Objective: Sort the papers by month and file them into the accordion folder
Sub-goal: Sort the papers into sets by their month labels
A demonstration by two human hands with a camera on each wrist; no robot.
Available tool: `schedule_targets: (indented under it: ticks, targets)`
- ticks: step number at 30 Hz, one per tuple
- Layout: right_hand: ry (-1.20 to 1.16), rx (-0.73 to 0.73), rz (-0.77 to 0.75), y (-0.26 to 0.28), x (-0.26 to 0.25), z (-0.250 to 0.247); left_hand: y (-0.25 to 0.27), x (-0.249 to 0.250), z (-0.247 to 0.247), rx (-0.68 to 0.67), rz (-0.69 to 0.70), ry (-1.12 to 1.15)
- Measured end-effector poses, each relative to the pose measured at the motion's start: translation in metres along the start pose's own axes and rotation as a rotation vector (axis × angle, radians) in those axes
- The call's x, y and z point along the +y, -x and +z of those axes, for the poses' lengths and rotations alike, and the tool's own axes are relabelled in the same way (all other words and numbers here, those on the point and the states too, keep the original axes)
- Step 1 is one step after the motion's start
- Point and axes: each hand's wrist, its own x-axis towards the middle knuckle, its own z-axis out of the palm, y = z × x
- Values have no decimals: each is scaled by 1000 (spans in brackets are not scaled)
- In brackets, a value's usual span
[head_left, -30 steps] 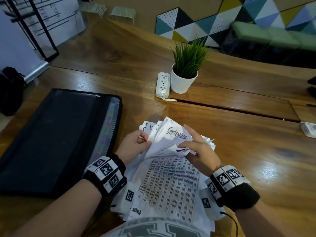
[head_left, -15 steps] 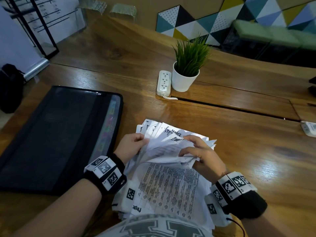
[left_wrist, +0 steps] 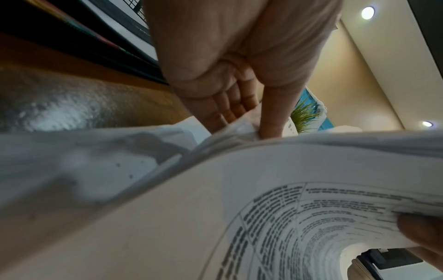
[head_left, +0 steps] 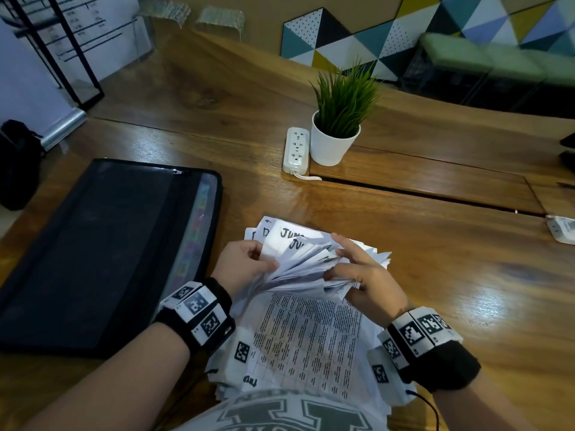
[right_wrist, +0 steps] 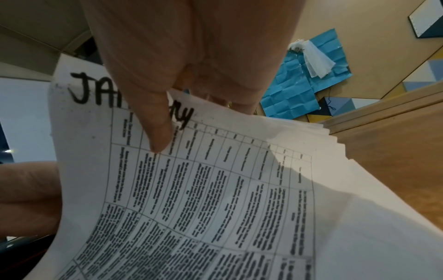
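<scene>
A thick stack of white papers (head_left: 308,334) with printed tables and handwritten month names lies at the table's near edge. My left hand (head_left: 245,264) grips the lifted far ends of the sheets at their left side; its thumb (left_wrist: 271,121) presses into the paper edges. My right hand (head_left: 357,275) pinches a bent-back bundle of sheets at the right, and its thumb (right_wrist: 158,136) lies on a page (right_wrist: 191,189) headed "January". Sheets marked "June" (head_left: 291,234) show at the far end. The black accordion folder (head_left: 93,253) lies flat to the left, its coloured tabs showing through mesh.
A white potted plant (head_left: 337,126) and a white power strip (head_left: 296,149) stand beyond the papers on the wooden table (head_left: 451,275). A small white device (head_left: 561,227) lies at the right edge. A black bag (head_left: 15,163) sits off the table's left.
More sheets have been flipped toward me by the right hand; the "September" page that showed on top is gone and "June" pages now show. Both hands stay on the stack.
</scene>
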Motion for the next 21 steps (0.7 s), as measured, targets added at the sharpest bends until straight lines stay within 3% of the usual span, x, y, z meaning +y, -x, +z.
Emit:
schedule_targets:
  ticks: [3,12,16,21]
  targets:
    - [18,-50,35,-2,-1,-6,0,0,1,8,-3,38]
    - [-14,-20,33,5,4,-8,-10,-14,-9,59,49,-87]
    - [-50,16,4,-2,-2,-8,-2,-6,-5,-125,85,-79]
    - [-6,-89,-11,-16,-9,-13,6,2,-1,-327,59,-149]
